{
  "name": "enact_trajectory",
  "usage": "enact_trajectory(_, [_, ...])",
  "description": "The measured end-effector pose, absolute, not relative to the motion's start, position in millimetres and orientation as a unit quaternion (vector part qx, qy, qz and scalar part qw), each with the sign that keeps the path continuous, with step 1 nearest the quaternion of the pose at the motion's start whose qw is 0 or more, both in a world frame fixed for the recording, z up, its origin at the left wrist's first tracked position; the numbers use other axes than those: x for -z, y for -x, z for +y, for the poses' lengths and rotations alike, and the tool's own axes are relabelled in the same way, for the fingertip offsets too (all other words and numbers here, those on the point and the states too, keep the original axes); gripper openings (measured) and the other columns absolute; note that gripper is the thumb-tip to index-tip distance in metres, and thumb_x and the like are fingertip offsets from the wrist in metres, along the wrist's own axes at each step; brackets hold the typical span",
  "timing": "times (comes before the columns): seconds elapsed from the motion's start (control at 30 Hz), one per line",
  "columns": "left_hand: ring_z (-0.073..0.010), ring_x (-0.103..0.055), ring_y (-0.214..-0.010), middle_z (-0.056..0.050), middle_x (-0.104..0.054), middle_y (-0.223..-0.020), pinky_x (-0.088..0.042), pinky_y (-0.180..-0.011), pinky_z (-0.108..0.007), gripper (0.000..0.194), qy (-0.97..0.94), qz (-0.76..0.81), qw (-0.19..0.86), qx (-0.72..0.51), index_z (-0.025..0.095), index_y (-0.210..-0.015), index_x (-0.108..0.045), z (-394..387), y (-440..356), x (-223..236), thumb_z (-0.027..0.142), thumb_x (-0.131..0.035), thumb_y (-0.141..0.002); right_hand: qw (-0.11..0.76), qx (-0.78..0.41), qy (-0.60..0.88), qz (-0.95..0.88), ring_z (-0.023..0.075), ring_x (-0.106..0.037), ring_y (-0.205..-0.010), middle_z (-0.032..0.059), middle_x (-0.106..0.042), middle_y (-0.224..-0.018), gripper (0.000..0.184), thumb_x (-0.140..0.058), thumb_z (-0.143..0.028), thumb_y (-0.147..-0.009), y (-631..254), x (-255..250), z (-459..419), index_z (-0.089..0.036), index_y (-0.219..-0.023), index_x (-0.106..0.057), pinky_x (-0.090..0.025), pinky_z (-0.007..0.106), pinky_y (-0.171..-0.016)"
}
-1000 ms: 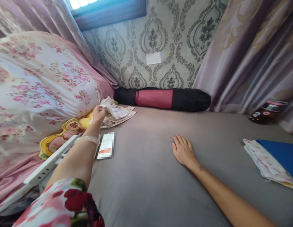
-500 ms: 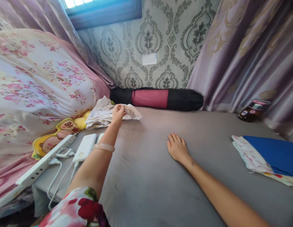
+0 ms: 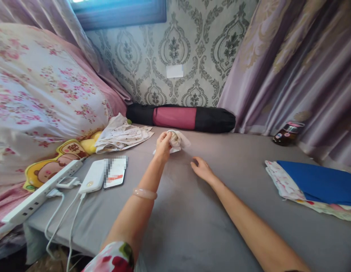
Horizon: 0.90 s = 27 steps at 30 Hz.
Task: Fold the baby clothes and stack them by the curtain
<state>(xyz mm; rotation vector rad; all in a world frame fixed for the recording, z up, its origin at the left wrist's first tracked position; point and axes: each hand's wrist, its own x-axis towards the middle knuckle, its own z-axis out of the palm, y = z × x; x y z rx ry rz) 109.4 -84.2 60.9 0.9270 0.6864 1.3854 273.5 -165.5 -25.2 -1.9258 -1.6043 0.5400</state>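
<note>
My left hand (image 3: 164, 145) grips a bunched white cloth (image 3: 177, 140) with small prints, above the far middle of the grey-covered surface (image 3: 175, 211). Part of the cloth hangs loose past the fingers, so its full shape is hidden. To the right, my right hand (image 3: 203, 169) is apart from the cloth with nothing in it, thumb and fingers spread, low over the grey cover. A pile of similar white printed cloth (image 3: 121, 136) lies to the left of my left hand, beside the floral bedding.
At left are a power strip (image 3: 45, 194), a white power bank (image 3: 93, 175) with cables, a phone (image 3: 115, 172) and a yellow plush (image 3: 50, 168). A black-and-pink roll bag (image 3: 175, 118) lines the wall. At right sit folded cloths (image 3: 317, 181) and a jar (image 3: 287, 133).
My left hand has drawn one white cloth off the pile and carried it right. My right hand has lifted slightly and turned toward it. The phone is now uncovered.
</note>
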Motion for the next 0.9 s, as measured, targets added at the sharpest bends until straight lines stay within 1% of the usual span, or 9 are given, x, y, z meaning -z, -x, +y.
enact_trajectory(0.13, [-0.0081, -0.051, -0.058, 0.005, -0.054, -0.068, -0.042, -0.054, -0.019, 0.034, -0.448, 0.22, 0.635, -0.59, 0.019, -0.08, -0.056, -104, -117, -77, 0.044, -0.076, -0.067, 0.457, -0.291, 0.678, -0.497, 0.024, -0.054, -0.122, 0.0161, -0.055, -0.135, 0.052, -0.056, -0.034, -0.082, -263, 21, -152, -0.015, -0.13, -0.049, -0.043, 0.037, -0.1])
enact_trajectory(0.2, [-0.0078, -0.052, -0.058, 0.004, -0.055, -0.069, -0.042, -0.055, -0.019, 0.034, -0.484, 0.208, 0.621, -0.58, 0.019, -0.08, -0.056, -112, -117, -86, 0.045, -0.075, -0.069, 0.518, -0.305, 0.669, -0.437, 0.0246, -0.059, -0.115, 0.0172, -0.057, -0.131, 0.055, -0.058, -0.038, -0.079, -260, 19, -149, -0.014, -0.128, -0.049, -0.046, 0.037, -0.094])
enact_trajectory(0.3, [-0.0081, -0.052, -0.058, 0.004, -0.056, -0.068, -0.041, -0.056, -0.02, 0.032, -0.538, 0.218, 0.582, -0.569, 0.019, -0.08, -0.058, -121, -112, -98, 0.046, -0.073, -0.072, 0.567, -0.278, 0.699, -0.336, 0.0241, -0.064, -0.1, 0.0184, -0.063, -0.119, 0.061, -0.058, -0.044, -0.077, -263, 14, -149, -0.01, -0.126, -0.047, -0.048, 0.033, -0.085])
enact_trajectory(0.4, [-0.008, -0.05, -0.057, 0.004, -0.055, -0.066, -0.039, -0.055, -0.02, 0.029, -0.569, 0.222, 0.542, -0.577, 0.018, -0.078, -0.06, -125, -106, -106, 0.046, -0.071, -0.075, 0.585, -0.258, 0.683, -0.353, 0.0206, -0.064, -0.089, 0.0135, -0.067, -0.106, 0.047, -0.056, -0.042, -0.077, -271, 10, -153, -0.012, -0.113, -0.056, -0.048, 0.028, -0.075])
enact_trajectory(0.5, [-0.0081, -0.048, -0.057, 0.003, -0.055, -0.065, -0.038, -0.055, -0.021, 0.028, -0.591, 0.221, 0.507, -0.587, 0.017, -0.075, -0.063, -126, -102, -111, 0.044, -0.071, -0.075, 0.541, -0.262, 0.666, -0.441, 0.0174, -0.06, -0.072, 0.0052, -0.067, -0.078, 0.031, -0.053, -0.042, -0.078, -280, 10, -157, -0.014, -0.085, -0.064, -0.043, 0.024, -0.063])
enact_trajectory(0.63, [-0.0094, -0.049, -0.059, 0.003, -0.055, -0.065, -0.038, -0.057, -0.022, 0.028, -0.603, 0.248, 0.475, -0.592, 0.017, -0.074, -0.065, -119, -96, -110, 0.044, -0.071, -0.074, 0.447, -0.178, 0.729, -0.487, 0.0134, -0.05, -0.055, -0.0017, -0.054, -0.055, 0.037, -0.049, -0.044, -0.084, -291, 7, -166, -0.015, -0.063, -0.061, -0.031, 0.022, -0.052])
enact_trajectory(0.73, [-0.0103, -0.05, -0.058, 0.002, -0.057, -0.065, -0.037, -0.056, -0.022, 0.026, -0.603, 0.278, 0.472, -0.58, 0.016, -0.077, -0.066, -112, -92, -103, 0.042, -0.07, -0.074, 0.36, -0.093, 0.77, -0.519, 0.0141, -0.05, -0.055, 0.0002, -0.055, -0.054, 0.039, -0.046, -0.038, -0.089, -302, -3, -176, -0.016, -0.062, -0.063, -0.028, 0.024, -0.052])
enact_trajectory(0.83, [-0.0123, -0.052, -0.063, 0.001, -0.06, -0.068, -0.039, -0.058, -0.023, 0.02, -0.606, 0.307, 0.455, -0.575, 0.016, -0.079, -0.067, -105, -91, -92, 0.036, -0.066, -0.075, 0.271, -0.01, 0.797, -0.54, 0.0187, -0.058, -0.063, 0.0091, -0.066, -0.067, 0.038, -0.039, -0.03, -0.093, -311, -18, -190, -0.015, -0.074, -0.069, -0.032, 0.027, -0.056])
enact_trajectory(0.9, [-0.0135, -0.053, -0.066, 0.0, -0.06, -0.07, -0.04, -0.06, -0.023, 0.015, -0.603, 0.33, 0.442, -0.576, 0.017, -0.08, -0.067, -101, -92, -83, 0.03, -0.061, -0.076, 0.213, 0.024, 0.807, -0.55, 0.0215, -0.062, -0.07, 0.0148, -0.069, -0.077, 0.039, -0.036, -0.027, -0.094, -317, -29, -199, -0.014, -0.082, -0.071, -0.035, 0.028, -0.061])
